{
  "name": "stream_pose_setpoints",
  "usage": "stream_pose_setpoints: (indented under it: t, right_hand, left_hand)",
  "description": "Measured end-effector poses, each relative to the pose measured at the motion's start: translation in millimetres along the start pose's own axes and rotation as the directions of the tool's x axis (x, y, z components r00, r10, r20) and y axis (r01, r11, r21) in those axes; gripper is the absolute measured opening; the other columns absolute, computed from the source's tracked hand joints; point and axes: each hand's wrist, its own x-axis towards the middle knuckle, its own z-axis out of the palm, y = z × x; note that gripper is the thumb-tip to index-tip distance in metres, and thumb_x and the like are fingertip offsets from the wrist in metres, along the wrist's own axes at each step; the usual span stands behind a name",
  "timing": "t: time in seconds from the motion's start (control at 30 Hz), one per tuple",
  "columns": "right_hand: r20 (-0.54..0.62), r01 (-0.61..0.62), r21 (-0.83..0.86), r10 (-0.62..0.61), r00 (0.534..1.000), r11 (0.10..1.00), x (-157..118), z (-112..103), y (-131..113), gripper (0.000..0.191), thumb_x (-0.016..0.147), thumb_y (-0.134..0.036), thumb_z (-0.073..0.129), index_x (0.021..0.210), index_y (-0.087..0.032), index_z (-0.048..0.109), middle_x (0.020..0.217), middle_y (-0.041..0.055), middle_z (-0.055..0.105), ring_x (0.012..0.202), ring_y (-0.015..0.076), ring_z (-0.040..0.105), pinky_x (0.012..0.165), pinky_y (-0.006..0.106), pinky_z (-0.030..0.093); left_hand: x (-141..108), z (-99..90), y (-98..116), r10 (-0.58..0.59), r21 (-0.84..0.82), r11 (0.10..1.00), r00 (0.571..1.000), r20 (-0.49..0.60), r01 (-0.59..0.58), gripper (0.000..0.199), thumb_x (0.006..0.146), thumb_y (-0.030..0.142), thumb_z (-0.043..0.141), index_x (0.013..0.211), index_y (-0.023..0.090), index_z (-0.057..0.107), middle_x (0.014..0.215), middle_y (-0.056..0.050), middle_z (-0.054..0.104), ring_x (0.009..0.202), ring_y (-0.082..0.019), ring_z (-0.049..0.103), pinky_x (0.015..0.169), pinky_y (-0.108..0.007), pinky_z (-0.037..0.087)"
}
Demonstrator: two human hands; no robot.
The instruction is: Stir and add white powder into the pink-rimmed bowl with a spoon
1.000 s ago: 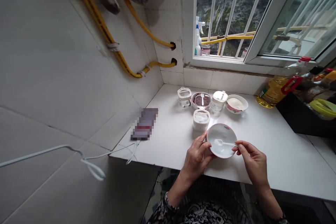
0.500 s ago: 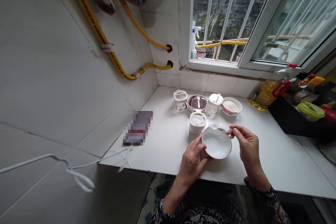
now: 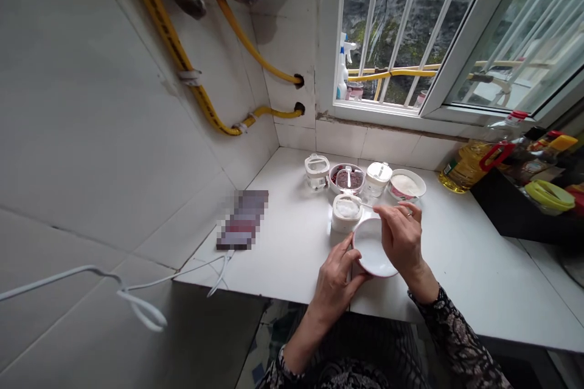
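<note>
My left hand (image 3: 335,273) grips the rim and side of a white bowl (image 3: 371,249), which is tilted toward me above the counter's front part. Between the thumb and fingers of my right hand (image 3: 402,236) is the handle of a small white spoon (image 3: 364,203). Its far end reaches over the open white jar (image 3: 347,213), which holds a white granular substance. Part of the bowl is hidden behind my right hand. Beyond the jar stand a bowl of dark red contents (image 3: 335,173), another lidded jar (image 3: 378,177) and a bowl of white powder (image 3: 407,185).
A clear jar (image 3: 316,171) stands at the back left of the white counter (image 3: 287,243). A blurred-out phone-like object (image 3: 243,219) with a white cable (image 3: 223,273) lies left. An oil bottle (image 3: 465,164) and a black condiment box (image 3: 502,200) stand right, below the barred window.
My right hand has moved left and forward with the spoon, from the bowl's right rim to the open jar. My left hand keeps its hold on the bowl. The view has shifted slightly.
</note>
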Motion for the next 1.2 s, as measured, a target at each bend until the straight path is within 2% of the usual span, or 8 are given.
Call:
stream_pose_setpoints:
  t: [0.1,0.23,0.4,0.57,0.87,0.97,1.1,1.2]
  right_hand:
    - [-0.042,-0.258,0.158,0.267,0.963,0.953,-2.8,-15.1,0.8,0.015,0.095,-0.014,0.057,0.097,-0.022,0.070,0.079,0.0019,0.077,0.072,0.0190,0.070,0.084,0.039,0.051]
    - [0.116,-0.564,0.279,0.555,0.824,0.778,-25.3,-44.4,-1.3,0.011,0.095,-0.025,0.060,0.095,-0.022,0.070,0.081,0.0027,0.073,0.066,0.0186,0.070,0.065,0.033,0.056]
    - [0.237,-0.464,0.265,0.410,0.881,0.845,-60.2,-70.5,-11.8,0.015,0.094,-0.014,0.057,0.097,-0.024,0.068,0.074,0.0013,0.072,0.074,0.0195,0.067,0.070,0.034,0.054]
    - [0.321,-0.333,0.225,0.254,0.913,0.916,-71.0,-72.1,-15.7,0.019,0.094,-0.008,0.053,0.097,-0.023,0.064,0.072,-0.0001,0.071,0.066,0.0171,0.063,0.072,0.035,0.050]
    - [0.250,-0.347,0.035,0.328,0.911,0.937,-80.1,-76.3,-8.8,0.017,0.093,-0.010,0.052,0.093,-0.021,0.066,0.068,0.0000,0.069,0.061,0.0168,0.061,0.075,0.037,0.048]
    - [0.275,-0.533,0.067,0.498,0.822,0.843,-87.7,-70.5,-16.9,0.017,0.092,-0.017,0.053,0.088,-0.022,0.069,0.067,0.0018,0.071,0.069,0.0203,0.065,0.071,0.035,0.051]
    - [0.284,-0.788,0.155,0.737,0.613,0.596,-92.5,-59.5,-27.9,0.018,0.090,-0.027,0.056,0.086,-0.022,0.073,0.067,0.0039,0.074,0.073,0.0231,0.069,0.067,0.034,0.055]
    - [0.300,-0.863,0.237,0.811,0.503,0.447,-87.5,-56.1,-29.8,0.019,0.087,-0.032,0.059,0.083,-0.020,0.074,0.064,0.0040,0.075,0.064,0.0217,0.067,0.063,0.034,0.055]
  left_hand:
    - [-0.1,-0.9,0.0,0.009,0.009,1.000,1.000,0.010,-0.009,0.031,0.082,0.016,0.076,0.106,0.023,0.057,0.140,-0.018,0.062,0.124,-0.031,0.065,0.095,-0.045,0.060]
    - [-0.3,-2.6,0.2,0.051,0.004,0.999,0.999,0.013,-0.051,0.026,0.085,0.018,0.073,0.106,0.022,0.058,0.142,-0.019,0.059,0.128,-0.031,0.062,0.097,-0.046,0.059]
    - [0.0,-3.4,0.6,0.118,0.029,0.993,0.993,0.013,-0.119,0.024,0.089,0.021,0.070,0.108,0.022,0.058,0.142,-0.019,0.059,0.128,-0.030,0.062,0.097,-0.045,0.059]
    - [0.4,-3.4,1.8,0.211,0.094,0.973,0.978,0.009,-0.211,0.016,0.092,0.022,0.066,0.107,0.021,0.059,0.139,-0.021,0.060,0.124,-0.029,0.064,0.094,-0.042,0.061]
    - [-0.8,-2.4,1.8,0.259,0.144,0.955,0.966,0.018,-0.259,0.011,0.094,0.023,0.063,0.104,0.021,0.060,0.137,-0.021,0.062,0.124,-0.029,0.064,0.092,-0.042,0.062]
    - [-0.5,-2.5,1.9,0.281,0.152,0.948,0.959,0.019,-0.281,0.009,0.094,0.023,0.063,0.102,0.020,0.060,0.135,-0.021,0.063,0.125,-0.029,0.064,0.093,-0.041,0.062]
    - [-0.5,-3.4,2.6,0.294,0.171,0.940,0.955,0.026,-0.294,0.009,0.094,0.023,0.063,0.102,0.020,0.061,0.136,-0.020,0.063,0.124,-0.029,0.064,0.094,-0.041,0.062]
    - [-1.2,-3.5,2.8,0.306,0.191,0.933,0.951,0.031,-0.306,0.008,0.094,0.023,0.062,0.102,0.021,0.061,0.137,-0.020,0.062,0.126,-0.029,0.063,0.095,-0.042,0.061]
